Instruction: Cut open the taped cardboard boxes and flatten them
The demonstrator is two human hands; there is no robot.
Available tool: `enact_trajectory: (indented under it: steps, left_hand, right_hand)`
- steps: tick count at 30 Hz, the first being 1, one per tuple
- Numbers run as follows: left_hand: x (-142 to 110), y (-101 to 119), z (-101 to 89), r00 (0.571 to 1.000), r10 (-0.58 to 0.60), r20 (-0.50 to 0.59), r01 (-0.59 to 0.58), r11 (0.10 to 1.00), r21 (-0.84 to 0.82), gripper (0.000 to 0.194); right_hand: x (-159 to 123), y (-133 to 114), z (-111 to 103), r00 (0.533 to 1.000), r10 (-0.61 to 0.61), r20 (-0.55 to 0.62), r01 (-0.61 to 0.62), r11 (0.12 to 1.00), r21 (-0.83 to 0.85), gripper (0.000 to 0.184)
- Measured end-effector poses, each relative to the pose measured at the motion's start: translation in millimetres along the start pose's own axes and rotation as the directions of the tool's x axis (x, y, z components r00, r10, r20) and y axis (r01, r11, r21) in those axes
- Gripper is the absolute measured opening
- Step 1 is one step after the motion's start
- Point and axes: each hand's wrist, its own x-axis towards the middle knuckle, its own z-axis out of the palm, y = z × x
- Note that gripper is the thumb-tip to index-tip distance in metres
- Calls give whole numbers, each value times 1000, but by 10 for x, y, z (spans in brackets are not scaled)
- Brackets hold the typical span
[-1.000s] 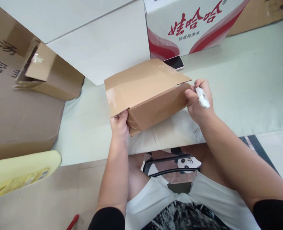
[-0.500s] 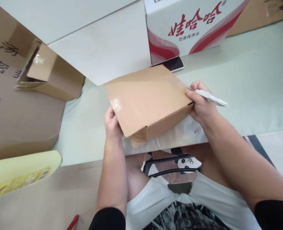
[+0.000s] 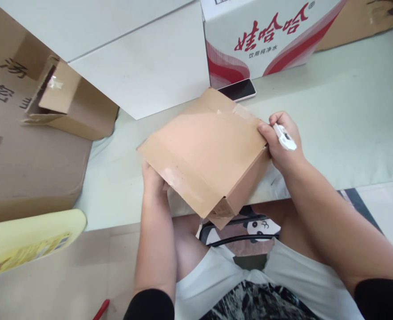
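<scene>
A brown cardboard box [image 3: 199, 151] is held tilted in front of me between both hands, with strips of clear tape at its left and far right ends. My left hand [image 3: 153, 180] grips its left end, with most of the fingers hidden under a flap. At the right end, my right hand [image 3: 284, 140] is closed on the box's corner. A small white utility knife [image 3: 285, 137] is tucked in that same hand, between thumb and fingers, pointing away from the box.
Behind the box stand a large white box [image 3: 143, 75] and a red-and-white carton [image 3: 259, 44]. A phone [image 3: 238, 90] lies by the carton on the pale green cloth [image 3: 343, 120]. To the left are an open cardboard box [image 3: 79, 102] and a yellow container [image 3: 33, 240].
The cardboard box has turned and tipped, its near corner swinging right and toward me. The utility knife has rotated in my right hand. My left hand has shifted slightly left.
</scene>
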Motion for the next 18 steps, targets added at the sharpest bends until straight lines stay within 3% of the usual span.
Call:
enact_trajectory:
  steps: [5, 8, 10, 12, 15, 18]
  left_hand:
    - [-17, 102, 148, 999, -29, 32, 30, 999, -41, 43]
    - [-61, 115, 180, 999, -37, 33, 39, 997, -59, 42]
    - [-156, 138, 213, 996, -73, 49, 77, 994, -76, 42]
    - [-290, 182, 256, 989, -135, 62, 140, 986, -90, 44]
    - [-443, 265, 303, 957, -279, 83, 285, 955, -80, 44]
    - [-422, 282, 314, 927, -353, 124, 358, 933, -23, 37]
  right_hand:
    - [-45, -95, -108, 988, -114, 99, 128, 980, -149, 36]
    - [-1, -58, -170, 967, 23, 254, -28, 1000, 14, 34]
    - [60, -12, -195, 964, 78, 252, -124, 977, 173, 38]
    - [115, 22, -199, 975, 87, 205, -144, 949, 280, 46]
    - [135, 21, -171, 958, 115, 263, -196, 931, 308, 53]
    - [87, -47, -131, 916, 146, 374, -262, 923, 281, 50]
